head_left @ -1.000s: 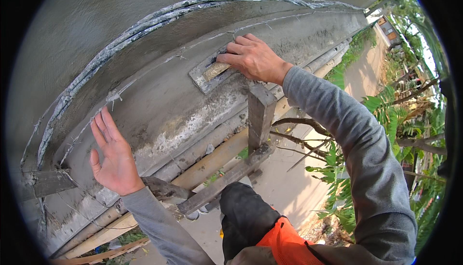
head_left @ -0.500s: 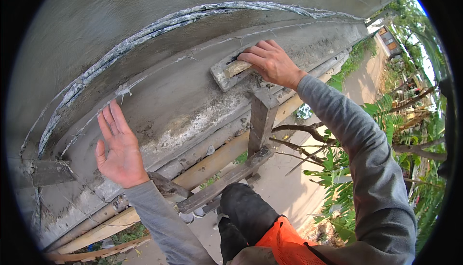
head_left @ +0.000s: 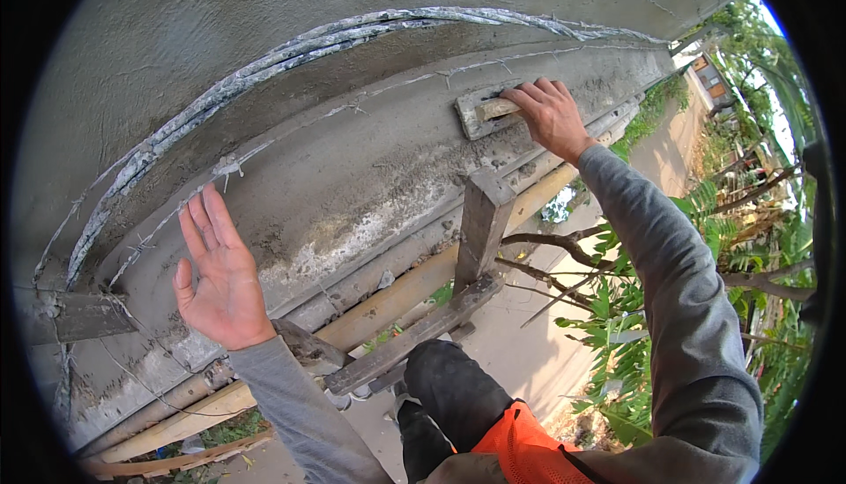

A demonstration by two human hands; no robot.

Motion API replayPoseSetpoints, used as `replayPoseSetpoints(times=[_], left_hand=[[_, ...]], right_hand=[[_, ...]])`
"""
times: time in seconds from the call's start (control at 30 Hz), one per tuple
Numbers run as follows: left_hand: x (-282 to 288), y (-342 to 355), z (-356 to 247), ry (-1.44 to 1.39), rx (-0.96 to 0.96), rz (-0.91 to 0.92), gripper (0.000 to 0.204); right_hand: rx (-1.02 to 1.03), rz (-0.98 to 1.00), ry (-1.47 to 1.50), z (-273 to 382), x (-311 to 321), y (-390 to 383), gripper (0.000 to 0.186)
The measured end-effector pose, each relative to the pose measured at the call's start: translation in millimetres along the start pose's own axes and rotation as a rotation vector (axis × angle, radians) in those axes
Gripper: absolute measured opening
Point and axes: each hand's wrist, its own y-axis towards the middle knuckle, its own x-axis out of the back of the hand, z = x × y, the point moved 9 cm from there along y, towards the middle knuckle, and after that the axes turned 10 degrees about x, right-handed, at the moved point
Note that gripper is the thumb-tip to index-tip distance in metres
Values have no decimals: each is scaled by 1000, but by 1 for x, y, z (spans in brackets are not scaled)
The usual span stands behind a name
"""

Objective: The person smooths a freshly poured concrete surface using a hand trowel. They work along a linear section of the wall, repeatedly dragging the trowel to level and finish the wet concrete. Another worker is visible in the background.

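My right hand (head_left: 553, 118) is closed around the wooden handle of a plastering float (head_left: 478, 117). The float lies flat against the damp grey mortar on the wall ledge (head_left: 388, 153), below a strand of barbed wire (head_left: 357, 99). My left hand (head_left: 220, 286) is raised with its palm turned up and fingers stretched out, holding nothing. Its fingertips are close by the barbed wire, near a pale knot (head_left: 227, 167); I cannot tell whether they touch it. Rough whitish mortar (head_left: 352, 237) shows along the lower part of the ledge.
A thick mortar-splashed cable bundle (head_left: 291, 50) curves along the wall. Bamboo poles (head_left: 401, 283) run beneath the ledge, and a wooden post (head_left: 483, 219) rises from a plank (head_left: 414, 334) by my leg. Branches and leaves (head_left: 617, 334) crowd the right, above a dirt path (head_left: 564, 343).
My right hand has slid the float along the ledge to the right and slightly farther away. The left hand has stayed almost in place.
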Motion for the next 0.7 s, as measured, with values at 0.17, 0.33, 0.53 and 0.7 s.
replayPoseSetpoints(times=[0.17,0.33,0.53,0.7], left_hand=[[-3,-3,0,23,19,5,95],[-6,-4,1,28,31,-8,96],[-5,-4,2,5,32,-11,96],[-5,-3,2,17,11,-2,96]], right_hand=[[280,-52,135,91,2,75,43],[113,98,15,53,-24,40,43],[-43,229,-129,-34,-38,-19,41],[39,7,-33,8,-2,13,44]])
